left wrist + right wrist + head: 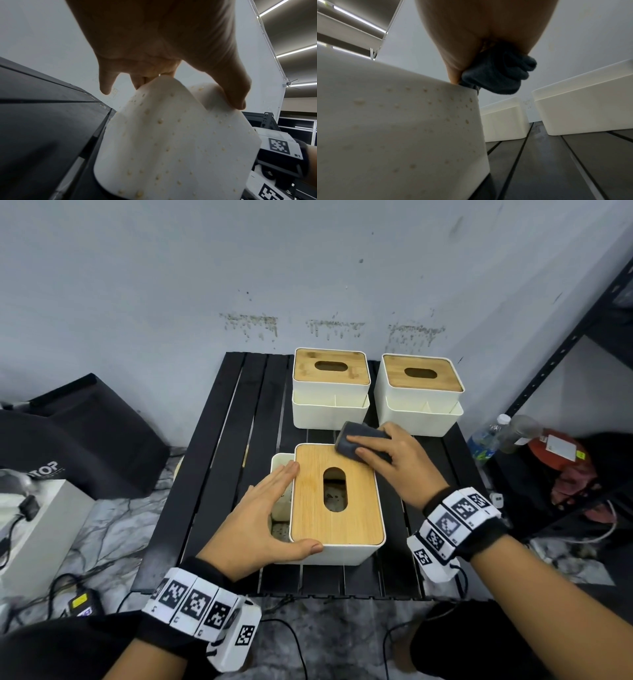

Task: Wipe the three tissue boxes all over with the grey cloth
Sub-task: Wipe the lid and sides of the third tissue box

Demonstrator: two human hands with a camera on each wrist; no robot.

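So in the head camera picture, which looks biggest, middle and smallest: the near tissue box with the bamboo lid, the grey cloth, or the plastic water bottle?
1. Near white tissue box with bamboo lid, though it's closest.
2. Clear plastic water bottle.
3. Folded grey cloth; partly hidden under the right hand, so ranks 2 and 3 are unsure.

Partly hidden white letters "TOP" on the black bag at left.

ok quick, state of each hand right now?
Left hand: open, fingers straight, thumb against the near tissue box, steadying it.
Right hand: holding the grey cloth on that box's lid, far corner.
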